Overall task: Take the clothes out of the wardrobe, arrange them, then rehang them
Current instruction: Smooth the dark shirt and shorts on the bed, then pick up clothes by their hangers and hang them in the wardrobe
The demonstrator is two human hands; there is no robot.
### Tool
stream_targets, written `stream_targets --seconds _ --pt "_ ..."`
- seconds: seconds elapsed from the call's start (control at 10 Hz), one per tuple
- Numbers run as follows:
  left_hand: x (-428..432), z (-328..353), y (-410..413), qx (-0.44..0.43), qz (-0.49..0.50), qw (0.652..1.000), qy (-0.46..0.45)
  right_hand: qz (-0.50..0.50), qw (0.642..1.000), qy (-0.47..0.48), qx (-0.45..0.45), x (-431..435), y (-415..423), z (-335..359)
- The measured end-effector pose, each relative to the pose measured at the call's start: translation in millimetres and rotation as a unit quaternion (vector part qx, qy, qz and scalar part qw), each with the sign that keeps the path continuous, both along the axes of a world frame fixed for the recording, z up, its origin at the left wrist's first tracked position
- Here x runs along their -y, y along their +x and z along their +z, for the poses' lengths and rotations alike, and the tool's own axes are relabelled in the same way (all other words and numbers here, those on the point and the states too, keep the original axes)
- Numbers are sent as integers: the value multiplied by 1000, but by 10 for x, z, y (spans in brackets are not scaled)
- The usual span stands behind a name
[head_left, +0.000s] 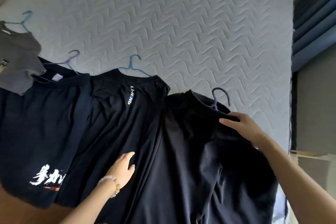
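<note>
Several dark garments on hangers lie side by side on a white quilted mattress (pixel 181 23). At the left is a grey top (pixel 18 60) on a blue hanger. Beside it lies a black T-shirt with white brush lettering (pixel 40 132), then a black shirt with a vertical logo (pixel 118 114) on a blue hanger (pixel 133 65). The rightmost black shirt (pixel 190 160) hangs on a purple hanger (pixel 219 96). My right hand (pixel 241 125) rests flat on that shirt's shoulder near the collar. My left hand (pixel 121 169), with a bead bracelet, lies flat on the logo shirt's lower part.
Blue curtains (pixel 312 14) hang at the right beyond the mattress edge. A grey wall and a wooden ledge (pixel 309 154) are at the right. Brown floor (pixel 14 211) shows at the bottom left. The far half of the mattress holds no clothes.
</note>
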State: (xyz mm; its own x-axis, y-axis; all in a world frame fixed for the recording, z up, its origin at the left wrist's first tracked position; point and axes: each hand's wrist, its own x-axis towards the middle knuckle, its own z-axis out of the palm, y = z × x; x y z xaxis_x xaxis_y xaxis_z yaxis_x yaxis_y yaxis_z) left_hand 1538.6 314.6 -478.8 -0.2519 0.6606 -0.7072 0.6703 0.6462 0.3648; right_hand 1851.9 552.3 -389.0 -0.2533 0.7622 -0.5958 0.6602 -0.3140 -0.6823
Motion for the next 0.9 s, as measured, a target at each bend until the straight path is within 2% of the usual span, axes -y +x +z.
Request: stream_targets --seconds 0.1,0.2,0.3,0.5,0.7,0.8,0.9 --pt "163 292 -127 3 27 999 35 -1 1000 20 -3 370 -99 418" --pt "444 579 -305 22 73 992 99 -65 996 45 -33 812 -190 1028" --pt "794 789 -482 32 94 986 136 -65 992 104 -44 1208 -354 1647" --pt "1722 1051 -943 40 133 977 160 -6 976 200 -85 2153 -1011 2491" --pt "3172 1089 -1372 52 229 961 144 91 964 223 -116 3097 -2285 2885" --pt "4192 837 -1557 97 354 924 105 160 952 220 -142 3534 -3128 2928" --pt "4994 549 -1623 133 463 870 105 211 939 216 -165 3817 -3740 2938"
